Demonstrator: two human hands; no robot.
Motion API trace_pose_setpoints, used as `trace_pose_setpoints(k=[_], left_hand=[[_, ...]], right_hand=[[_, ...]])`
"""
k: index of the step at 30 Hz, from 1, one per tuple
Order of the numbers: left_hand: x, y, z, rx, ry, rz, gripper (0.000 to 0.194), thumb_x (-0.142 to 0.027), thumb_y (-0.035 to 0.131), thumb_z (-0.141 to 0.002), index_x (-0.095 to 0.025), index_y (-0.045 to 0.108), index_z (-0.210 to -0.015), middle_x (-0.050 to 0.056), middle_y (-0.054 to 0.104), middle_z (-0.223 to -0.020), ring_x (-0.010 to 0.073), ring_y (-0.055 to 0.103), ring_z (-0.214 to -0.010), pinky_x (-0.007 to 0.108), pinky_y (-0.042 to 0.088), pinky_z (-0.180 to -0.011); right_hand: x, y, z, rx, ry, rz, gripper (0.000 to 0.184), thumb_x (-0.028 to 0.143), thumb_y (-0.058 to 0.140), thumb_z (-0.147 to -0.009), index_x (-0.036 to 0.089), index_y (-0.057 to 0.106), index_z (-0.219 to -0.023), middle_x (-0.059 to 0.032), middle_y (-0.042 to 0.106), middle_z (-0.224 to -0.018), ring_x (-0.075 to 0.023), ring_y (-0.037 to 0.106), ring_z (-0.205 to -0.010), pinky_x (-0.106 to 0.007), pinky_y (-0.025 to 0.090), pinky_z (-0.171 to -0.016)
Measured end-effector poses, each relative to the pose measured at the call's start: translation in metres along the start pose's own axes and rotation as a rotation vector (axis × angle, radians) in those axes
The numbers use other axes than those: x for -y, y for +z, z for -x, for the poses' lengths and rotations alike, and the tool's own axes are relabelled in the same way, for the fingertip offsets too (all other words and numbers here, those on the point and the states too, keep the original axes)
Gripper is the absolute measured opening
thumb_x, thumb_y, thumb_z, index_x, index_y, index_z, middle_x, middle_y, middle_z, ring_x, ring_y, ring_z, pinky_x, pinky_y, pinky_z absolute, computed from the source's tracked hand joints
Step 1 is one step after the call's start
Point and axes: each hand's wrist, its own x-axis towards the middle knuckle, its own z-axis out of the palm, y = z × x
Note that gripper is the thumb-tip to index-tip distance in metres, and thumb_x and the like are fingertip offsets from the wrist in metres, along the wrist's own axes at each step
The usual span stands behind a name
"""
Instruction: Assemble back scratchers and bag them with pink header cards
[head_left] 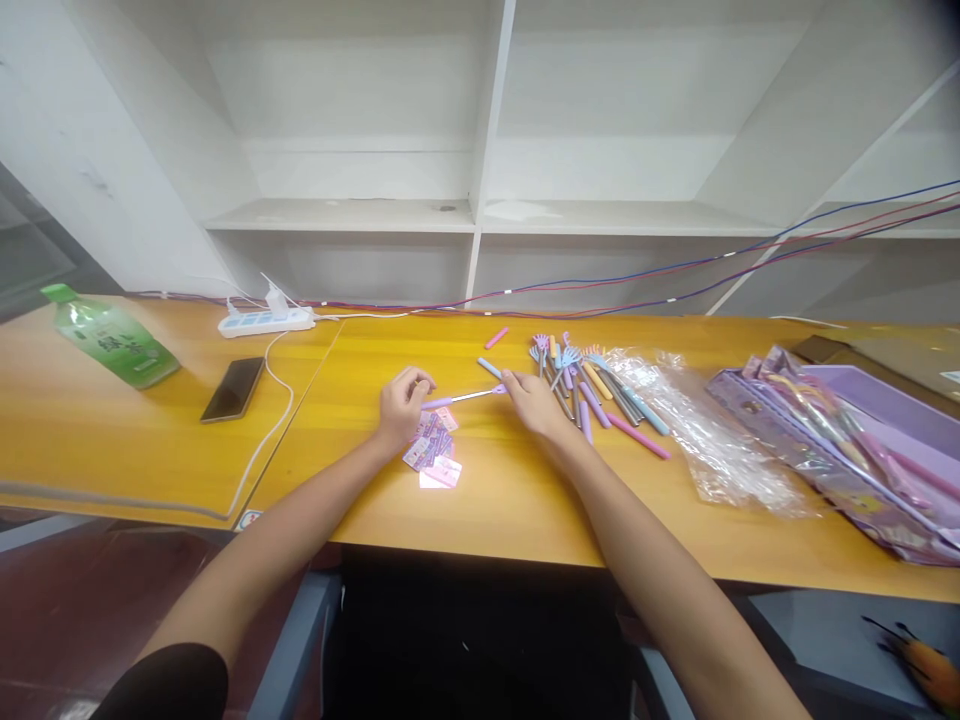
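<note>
A telescopic back scratcher [469,396] with a purple handle and thin metal rod stretches between my two hands. My left hand [403,405] is closed around its handle end. At the other end, my right hand [534,402] pinches the purple head, which the fingers partly cover. Just below my left hand lie several small purple and pink printed cards [431,450], overlapping on the table. To the right of my right hand is a loose pile of back scratchers [592,385] with hand-shaped heads and coloured handles. Behind my hands lies a short pink tube [496,338].
Crumpled clear plastic bags [720,450] lie right of the pile, beside a purple box [885,390] with wrapped items. On the left are a green bottle [112,340], a phone [233,390] and a power strip [266,321] with a white cable. White shelving [345,215] stands behind.
</note>
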Motion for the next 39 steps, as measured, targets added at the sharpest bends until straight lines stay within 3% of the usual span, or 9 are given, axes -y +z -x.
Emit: trace_pose_setpoints(k=[10,16,21,35,37,39], left_hand=[[-0.002,0.002,0.002,-0.008,0.013,0.003,0.023,-0.027,0.049,-0.094,-0.021,0.065,-0.08,0.002,0.067,-0.082,0.0184,0.064,-0.083,0.032,0.047,-0.079],[-0.002,0.005,0.005,0.004,0.028,-0.002,0.022,-0.025,0.049,-0.093,-0.02,0.065,-0.078,0.002,0.067,-0.081,0.0178,0.064,-0.081,0.031,0.048,-0.08],[-0.001,0.008,0.01,0.0,0.073,0.038,0.027,-0.026,0.048,-0.096,-0.02,0.065,-0.076,0.002,0.067,-0.078,0.0177,0.064,-0.08,0.031,0.048,-0.078],[-0.003,0.008,0.012,-0.027,0.107,-0.018,0.028,-0.026,0.045,-0.098,-0.02,0.064,-0.078,0.003,0.067,-0.079,0.0181,0.065,-0.081,0.031,0.049,-0.08],[-0.005,0.002,0.004,0.012,0.118,-0.082,0.03,-0.03,0.043,-0.1,-0.02,0.066,-0.082,0.004,0.068,-0.084,0.018,0.065,-0.083,0.031,0.049,-0.081],[-0.007,-0.009,-0.008,0.139,0.147,-0.212,0.028,-0.039,0.049,-0.101,-0.02,0.07,-0.098,0.004,0.072,-0.094,0.0176,0.065,-0.083,0.03,0.049,-0.08]], right_hand=[[0.001,0.004,0.002,0.045,-0.005,0.079,0.064,0.06,0.028,-0.105,0.019,0.071,-0.084,-0.0117,0.071,-0.085,-0.0251,0.063,-0.084,-0.032,0.039,-0.078],[0.005,0.001,0.004,-0.017,-0.044,0.058,0.069,0.067,0.024,-0.106,0.018,0.068,-0.084,-0.0051,0.065,-0.074,-0.021,0.058,-0.073,-0.029,0.038,-0.071],[0.008,-0.003,0.006,-0.046,-0.076,0.095,0.069,0.064,0.024,-0.108,0.018,0.069,-0.083,-0.0051,0.065,-0.073,-0.0208,0.059,-0.072,-0.029,0.037,-0.07],[0.028,-0.011,0.014,0.018,-0.044,0.31,0.053,0.046,0.027,-0.113,0.02,0.067,-0.091,-0.01,0.074,-0.086,-0.0234,0.066,-0.08,-0.03,0.031,-0.069],[0.03,-0.011,0.015,0.014,-0.037,0.288,0.052,0.048,0.027,-0.113,0.02,0.067,-0.093,-0.01,0.074,-0.087,-0.0237,0.066,-0.081,-0.03,0.032,-0.068],[0.032,-0.01,0.017,0.004,-0.039,0.245,0.053,0.051,0.026,-0.113,0.02,0.066,-0.096,-0.0095,0.074,-0.088,-0.0237,0.066,-0.081,-0.03,0.033,-0.068]])
